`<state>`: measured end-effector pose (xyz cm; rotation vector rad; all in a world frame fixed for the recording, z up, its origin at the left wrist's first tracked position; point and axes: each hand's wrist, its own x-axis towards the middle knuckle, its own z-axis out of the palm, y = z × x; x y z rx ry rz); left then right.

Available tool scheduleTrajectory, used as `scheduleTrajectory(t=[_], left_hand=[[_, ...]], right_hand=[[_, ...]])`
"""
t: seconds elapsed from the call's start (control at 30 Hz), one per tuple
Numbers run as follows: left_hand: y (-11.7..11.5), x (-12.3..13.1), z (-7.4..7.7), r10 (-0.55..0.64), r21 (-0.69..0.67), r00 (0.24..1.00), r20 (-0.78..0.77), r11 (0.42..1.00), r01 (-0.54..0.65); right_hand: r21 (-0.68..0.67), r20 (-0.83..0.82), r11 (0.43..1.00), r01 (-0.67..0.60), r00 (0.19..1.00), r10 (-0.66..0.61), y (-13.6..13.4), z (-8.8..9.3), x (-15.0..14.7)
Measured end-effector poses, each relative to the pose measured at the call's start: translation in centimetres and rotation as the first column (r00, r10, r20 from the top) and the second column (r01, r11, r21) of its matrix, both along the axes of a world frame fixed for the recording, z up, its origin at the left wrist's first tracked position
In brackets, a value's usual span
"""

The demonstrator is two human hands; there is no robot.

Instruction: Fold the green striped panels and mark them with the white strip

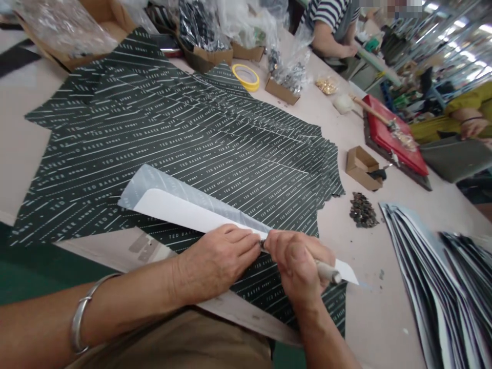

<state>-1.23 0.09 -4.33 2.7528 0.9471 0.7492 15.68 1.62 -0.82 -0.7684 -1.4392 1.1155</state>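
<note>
The long white paper strip (192, 212) lies on a pile of dark green printed sheets (184, 148) on the tabletop (369, 318). It runs from upper left to lower right. The open left hand (215, 261) presses on it. The right hand (295, 261) grips a tool with a pale handle (328, 272). A pile of small dark studs (363, 210) sits nearby.

Printed sheets (184, 143) matt paper; white strip (184, 210) smooth card — bangle (79, 328) polished metal.

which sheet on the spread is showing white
The long pale strip under the left hand shows a white face; the dark green sheets beneath show only print.
</note>
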Motion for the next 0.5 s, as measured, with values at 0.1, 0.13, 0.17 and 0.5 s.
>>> scheduleTrajectory(t=[0.1, 0.13, 0.17, 0.5], left_hand=[[-0.1, 0.0, -0.1, -0.003, -0.007, 1.000, -0.028, 1.000, 0.003], [-0.1, 0.0, -0.2, -0.004, 0.001, 1.000, -0.031, 1.000, 0.004], [-0.1, -0.1, -0.2, -0.005, 0.011, 0.999, -0.037, 1.000, 0.005], [-0.2, 0.1, -1.6, 0.001, 0.034, 0.995, -0.103, 0.999, 0.002]], right_hand=[[-0.141, -0.057, 0.989, 0.032, 0.998, -0.040, 1.1, 0.3, -0.3], [-0.186, -0.059, 0.982, 0.031, 0.997, -0.043, 1.6, 0.6, -0.6], [-0.213, -0.035, 0.976, 0.035, 0.998, -0.043, 2.1, 1.0, -1.0], [-0.045, 0.555, 0.998, 0.047, 0.832, -0.014, 3.0, 2.5, -5.2]])
